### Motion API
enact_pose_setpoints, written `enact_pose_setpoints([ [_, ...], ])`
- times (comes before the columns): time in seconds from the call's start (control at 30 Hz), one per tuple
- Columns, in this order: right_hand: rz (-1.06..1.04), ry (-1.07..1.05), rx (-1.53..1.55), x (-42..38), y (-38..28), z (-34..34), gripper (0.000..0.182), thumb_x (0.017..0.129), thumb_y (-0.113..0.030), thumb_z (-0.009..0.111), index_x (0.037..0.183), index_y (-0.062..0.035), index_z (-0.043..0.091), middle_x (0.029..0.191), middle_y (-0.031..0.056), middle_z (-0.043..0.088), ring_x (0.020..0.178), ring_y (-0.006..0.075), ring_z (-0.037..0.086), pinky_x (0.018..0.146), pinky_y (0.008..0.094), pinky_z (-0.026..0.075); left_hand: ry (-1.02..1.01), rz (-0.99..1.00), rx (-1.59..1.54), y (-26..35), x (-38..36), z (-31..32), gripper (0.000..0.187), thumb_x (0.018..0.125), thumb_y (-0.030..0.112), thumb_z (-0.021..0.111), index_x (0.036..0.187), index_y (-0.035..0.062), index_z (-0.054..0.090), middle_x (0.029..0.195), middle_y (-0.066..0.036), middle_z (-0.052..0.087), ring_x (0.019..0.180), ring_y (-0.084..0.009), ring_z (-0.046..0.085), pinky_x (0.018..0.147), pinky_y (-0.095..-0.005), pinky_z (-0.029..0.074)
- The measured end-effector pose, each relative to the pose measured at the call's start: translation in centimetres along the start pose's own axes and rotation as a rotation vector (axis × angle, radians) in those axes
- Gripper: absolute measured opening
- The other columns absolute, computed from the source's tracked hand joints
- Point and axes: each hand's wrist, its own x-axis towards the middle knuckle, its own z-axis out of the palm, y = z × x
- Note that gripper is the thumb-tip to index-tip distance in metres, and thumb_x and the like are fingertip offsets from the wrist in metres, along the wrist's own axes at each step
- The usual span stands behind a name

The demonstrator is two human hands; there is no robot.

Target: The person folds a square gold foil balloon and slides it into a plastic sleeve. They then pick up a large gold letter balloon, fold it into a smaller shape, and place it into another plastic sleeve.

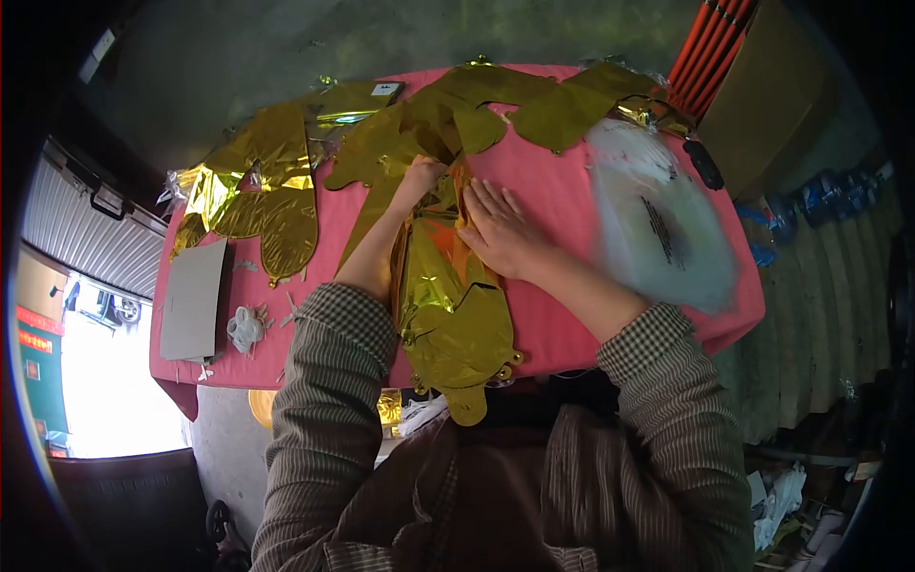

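Observation:
Flat gold foil balloons, uninflated by their look, lie over the pink-covered table. One gold foil balloon (pixel 457 324) stretches from between my hands down over the near edge, its rounded end hanging toward my lap. My left hand (pixel 422 178) is closed on the foil at the upper part of this piece; its fingertips are partly hidden. Beside it, my right hand (pixel 500 229) lies flat with fingers stretched out, its edge against the folded foil. More gold foil (pixel 410 124) spreads beyond my hands, overlapping toward the far edge.
Further gold foil balloons (pixel 286 229) lie at left, near a grey board (pixel 193 303) and a crumpled white bundle (pixel 246 329). A clear plastic bag (pixel 667 229) covers the right side of the pink cloth (pixel 553 329), with a black object (pixel 703 164) beside it. A cardboard box (pixel 772 95) stands beyond.

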Motion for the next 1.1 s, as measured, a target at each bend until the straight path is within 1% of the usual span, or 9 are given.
enact_pose_setpoints([
  [0.3,-0.049,-0.034,-0.109,-0.5,-0.8,0.4,0.072,0.094,-0.047,0.034,0.141,0.0049,0.019,0.149,0.0218,0.015,0.14,0.0305,0.01,0.114,0.0418,0.007,0.027,-0.009,-0.033,1.8,0.1,-0.9,0.012,0.074,0.012,0.063,0.078,0.0014,0.064,0.075,-0.017,0.06,0.078,-0.0326,0.057,0.072,-0.0386,0.046],
  [0.4,-0.051,-0.041,-0.142,-0.5,-1.0,0.3,0.074,0.093,-0.05,0.033,0.141,0.0054,0.019,0.149,0.0219,0.016,0.141,0.0299,0.01,0.114,0.0416,0.006,-0.042,-0.116,-0.062,2.9,0.3,-1.8,0.019,0.076,0.016,0.063,0.076,-0.0027,0.062,0.064,-0.023,0.056,0.062,-0.0335,0.06,0.06,-0.0392,0.048],
  [0.53,-0.062,-0.038,-0.147,-0.6,-1.1,0.2,0.077,0.093,-0.053,0.031,0.141,0.0056,0.019,0.149,0.0218,0.015,0.141,0.0302,0.009,0.114,0.042,0.006,-0.17,-0.376,-0.129,3.6,0.4,-3.7,0.019,0.076,0.016,0.062,0.082,-0.0017,0.064,0.069,-0.021,0.06,0.064,-0.029,0.063,0.062,-0.0352,0.048],
  [0.63,-0.062,-0.023,-0.138,-0.5,-0.9,0.6,0.079,0.092,-0.055,0.03,0.142,0.0055,0.017,0.149,0.0217,0.015,0.141,0.0306,0.008,0.114,0.0422,0.005,0.174,-0.635,-0.479,2.3,0.1,-6.3,0.022,0.081,0.012,0.056,0.095,-0.0026,0.065,0.083,-0.01,0.068,0.069,-0.019,0.063,0.068,-0.0292,0.049],
  [0.67,-0.063,-0.02,-0.13,-0.5,-0.9,0.8,0.079,0.092,-0.055,0.029,0.142,0.0055,0.017,0.149,0.0216,0.015,0.141,0.0309,0.008,0.114,0.0422,0.005,0.288,-0.621,-0.531,-2.3,-0.3,-5.6,0.023,0.083,0.011,0.054,0.098,-0.0031,0.064,0.087,-0.009,0.067,0.076,-0.0172,0.063,0.072,-0.0291,0.049],
  [0.77,-0.058,-0.026,-0.15,-0.6,-1.1,0.5,0.081,0.092,-0.057,0.029,0.142,0.0054,0.017,0.149,0.0212,0.016,0.14,0.0316,0.011,0.114,0.0425,0.007,0.616,-0.563,-0.344,-1.7,0.3,-7.7,0.023,0.084,0.011,0.053,0.1,-0.0013,0.064,0.091,-0.01,0.067,0.082,-0.0185,0.063,0.074,-0.0299,0.049],
  [0.87,-0.068,-0.038,-0.139,-0.5,-1.1,0.1,0.08,0.092,-0.056,0.03,0.142,0.0054,0.017,0.149,0.0222,0.015,0.14,0.0315,0.009,0.114,0.0427,0.006,0.315,-0.43,-0.097,2.0,1.3,-8.2,0.027,0.084,0.015,0.056,0.107,0.0033,0.062,0.104,-0.015,0.064,0.096,-0.0269,0.061,0.081,-0.035,0.048],
  [0.93,-0.065,-0.055,-0.146,-0.6,-1.2,0.2,0.08,0.092,-0.056,0.031,0.141,0.0054,0.018,0.149,0.0225,0.016,0.14,0.0316,0.009,0.114,0.0428,0.006,0.051,-0.043,0.108,2.9,1.4,-6.9,0.033,0.086,0.025,0.056,0.114,0.0063,0.06,0.115,-0.014,0.06,0.109,-0.0288,0.054,0.092,-0.0398,0.042],
  [1.1,-0.08,0.003,-0.121,-0.6,-1.1,0.4,0.079,0.091,-0.055,0.035,0.139,0.0074,0.024,0.147,0.0229,0.021,0.139,0.0325,0.014,0.113,0.0435,0.009,-0.159,-0.078,0.299,5.1,1.4,-4.3,0.041,0.087,0.034,0.053,0.122,0.011,0.055,0.129,-0.008,0.051,0.122,-0.0275,0.042,0.102,-0.0442,0.031],
])
